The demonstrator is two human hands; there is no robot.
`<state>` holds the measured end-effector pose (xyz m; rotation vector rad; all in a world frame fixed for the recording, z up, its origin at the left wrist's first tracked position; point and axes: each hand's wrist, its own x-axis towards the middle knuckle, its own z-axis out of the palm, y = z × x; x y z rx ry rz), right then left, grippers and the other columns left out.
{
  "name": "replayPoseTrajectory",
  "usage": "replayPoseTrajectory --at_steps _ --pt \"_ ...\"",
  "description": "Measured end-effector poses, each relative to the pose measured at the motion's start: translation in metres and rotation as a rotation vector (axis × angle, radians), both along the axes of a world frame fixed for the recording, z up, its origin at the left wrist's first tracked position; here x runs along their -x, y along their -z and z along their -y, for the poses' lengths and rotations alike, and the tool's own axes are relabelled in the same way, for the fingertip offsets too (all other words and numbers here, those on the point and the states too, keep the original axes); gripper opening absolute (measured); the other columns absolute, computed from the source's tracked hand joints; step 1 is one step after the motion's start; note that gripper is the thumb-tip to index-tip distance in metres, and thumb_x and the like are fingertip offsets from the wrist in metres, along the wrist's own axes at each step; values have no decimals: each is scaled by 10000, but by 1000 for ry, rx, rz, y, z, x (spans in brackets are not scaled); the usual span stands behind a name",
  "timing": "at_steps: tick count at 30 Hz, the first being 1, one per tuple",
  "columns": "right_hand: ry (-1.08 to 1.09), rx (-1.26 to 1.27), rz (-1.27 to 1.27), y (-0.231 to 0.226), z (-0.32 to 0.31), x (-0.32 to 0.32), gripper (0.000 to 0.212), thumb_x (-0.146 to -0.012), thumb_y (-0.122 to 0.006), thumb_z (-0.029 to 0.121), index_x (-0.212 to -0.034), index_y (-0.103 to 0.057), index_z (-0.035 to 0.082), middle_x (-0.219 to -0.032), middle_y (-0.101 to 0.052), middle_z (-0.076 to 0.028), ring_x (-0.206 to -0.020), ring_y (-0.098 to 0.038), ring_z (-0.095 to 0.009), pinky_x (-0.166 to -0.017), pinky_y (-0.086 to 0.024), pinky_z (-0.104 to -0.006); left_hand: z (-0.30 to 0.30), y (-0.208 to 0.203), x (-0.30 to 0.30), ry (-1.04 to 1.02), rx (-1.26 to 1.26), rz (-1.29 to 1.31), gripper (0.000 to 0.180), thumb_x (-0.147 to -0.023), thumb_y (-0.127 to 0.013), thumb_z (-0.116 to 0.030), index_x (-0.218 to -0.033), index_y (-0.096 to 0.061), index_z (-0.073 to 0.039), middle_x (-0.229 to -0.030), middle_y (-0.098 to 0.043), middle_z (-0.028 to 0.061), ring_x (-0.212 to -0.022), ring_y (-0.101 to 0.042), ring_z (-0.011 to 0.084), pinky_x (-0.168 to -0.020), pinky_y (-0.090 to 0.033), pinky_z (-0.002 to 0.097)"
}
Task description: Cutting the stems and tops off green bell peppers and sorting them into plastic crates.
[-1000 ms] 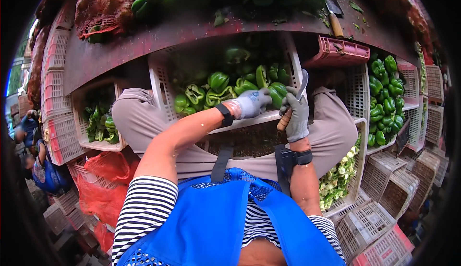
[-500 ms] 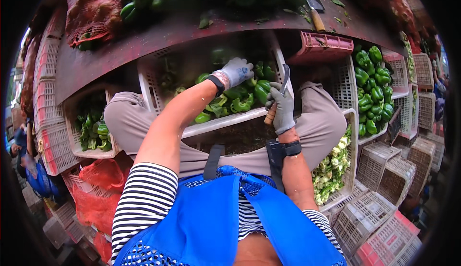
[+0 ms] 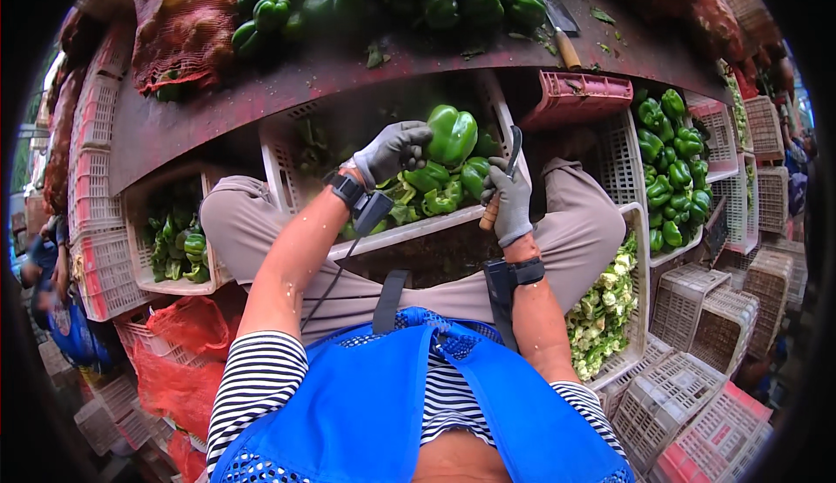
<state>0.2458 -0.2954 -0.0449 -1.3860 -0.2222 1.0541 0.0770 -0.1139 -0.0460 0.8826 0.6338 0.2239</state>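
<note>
My left hand (image 3: 392,154), in a grey glove, is closed with its fingertips at the side of a glossy green bell pepper (image 3: 452,135), held above a white crate (image 3: 409,229). Part of the grip is hidden. My right hand (image 3: 510,197), also gloved, is wrapped round the wooden handle of a small knife (image 3: 517,145). Its dark, curved blade points up and away from me, near the crate's right side. Inside the crate, below the hands, lie more green peppers (image 3: 428,177), some of them cut or broken.
Ahead stands a dark board (image 3: 313,87) bearing a pile of green peppers (image 3: 435,0), a wooden-handled cleaver (image 3: 566,46) and a red mesh sack (image 3: 187,26). A pepper crate (image 3: 673,165) and a crate of pale trimmings (image 3: 605,309) stand right. Another crate (image 3: 177,248) sits left.
My left hand has drawn back and turned over from inside the crate, and a whole green bell pepper is now raised at its fingertips. The right hand with the knife has stayed nearly still.
</note>
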Motion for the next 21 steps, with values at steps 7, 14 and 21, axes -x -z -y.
replayPoseTrajectory --at_steps 7,14,21 --pt "-65 -67 17 11 -8 12 250 -915 -620 115 -1149 -610 30 -718 -531 50 -534 -473 -34 -468 -380 -172 12 -58 36 -75 -229 -21 263 -900 -639 -205 -1071 -631 -5 -738 -597 0 -524 -500 45 -482 -385 206" --pt "-92 -100 27 3 1 17 276 -930 -587 103 -1192 -565 18 -757 -532 2 -558 -486 -74 -480 -416 -201 15 -163 170 -750 -602 -42 194 -905 -612 -240 -1001 -647 -74 -773 -599 -34 -580 -527 46 -526 -414 199" --pt "-118 -72 58 11 -12 19 238 -923 -591 100 -1151 -569 37 -732 -513 5 -537 -446 -55 -464 -374 -176 -16 -133 437 -912 -1256 -728 409 -1009 -466 -407 -1281 -547 -113 -1170 -625 97 -922 -647 163 -765 -519 264"
